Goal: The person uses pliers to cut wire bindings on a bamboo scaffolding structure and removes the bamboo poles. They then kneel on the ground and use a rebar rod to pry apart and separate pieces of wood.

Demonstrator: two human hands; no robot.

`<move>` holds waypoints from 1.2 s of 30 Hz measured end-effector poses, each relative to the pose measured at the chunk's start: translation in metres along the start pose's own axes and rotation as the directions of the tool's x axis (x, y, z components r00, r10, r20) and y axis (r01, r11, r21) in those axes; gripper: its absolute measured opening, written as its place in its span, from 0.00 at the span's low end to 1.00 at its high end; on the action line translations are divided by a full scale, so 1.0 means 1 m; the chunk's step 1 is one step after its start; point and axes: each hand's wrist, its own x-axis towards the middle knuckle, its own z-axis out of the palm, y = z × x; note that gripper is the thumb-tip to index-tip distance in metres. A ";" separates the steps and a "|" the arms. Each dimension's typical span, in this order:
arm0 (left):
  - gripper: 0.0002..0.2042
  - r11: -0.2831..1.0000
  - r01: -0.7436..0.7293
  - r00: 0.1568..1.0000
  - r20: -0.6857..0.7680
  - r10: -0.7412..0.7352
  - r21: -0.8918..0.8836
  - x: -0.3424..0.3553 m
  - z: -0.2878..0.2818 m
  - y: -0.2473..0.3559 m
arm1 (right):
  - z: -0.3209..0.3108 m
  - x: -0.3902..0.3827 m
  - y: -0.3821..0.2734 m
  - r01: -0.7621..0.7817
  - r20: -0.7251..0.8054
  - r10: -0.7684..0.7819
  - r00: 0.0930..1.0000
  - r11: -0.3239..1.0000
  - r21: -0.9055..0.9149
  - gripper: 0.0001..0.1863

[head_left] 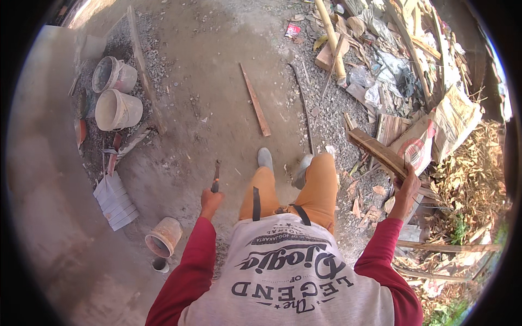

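My left hand (211, 203) is closed around the dark grip of what looks like a small hammer (216, 176), its narrow rusty end pointing away from me. Out to the right, my right hand (408, 187) grips the near end of a brown wooden board (378, 152). The board slants up and left from that hand, over a pile of scrap. Some of the right fingers are hidden by the wood. On the ground ahead of my feet lies a long thin wooden strip (254, 100).
Two pale buckets (120, 110) lie tipped at the left, with another bucket (164, 237) nearer me. A white slatted panel (116, 201) rests nearby. A dark thin rod (304, 103) lies on gravel. Bamboo (330, 41), sacks (454, 122) and dry leaves (473, 179) crowd the right.
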 end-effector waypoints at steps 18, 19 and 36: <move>0.18 0.953 -0.264 0.963 0.090 0.253 0.145 -0.052 0.034 -0.114 | 0.034 -0.159 0.279 -0.555 0.413 0.407 0.815 0.755 0.349 0.18; 0.18 0.950 -0.266 0.963 0.089 0.255 0.160 -0.057 0.037 -0.119 | 0.024 -0.167 0.278 -0.549 0.380 0.422 0.823 0.765 0.336 0.18; 0.11 0.952 -0.141 0.915 0.332 0.230 -0.270 -0.059 0.079 -0.119 | -0.162 -0.181 0.317 -0.331 0.087 0.323 0.943 0.869 0.367 0.21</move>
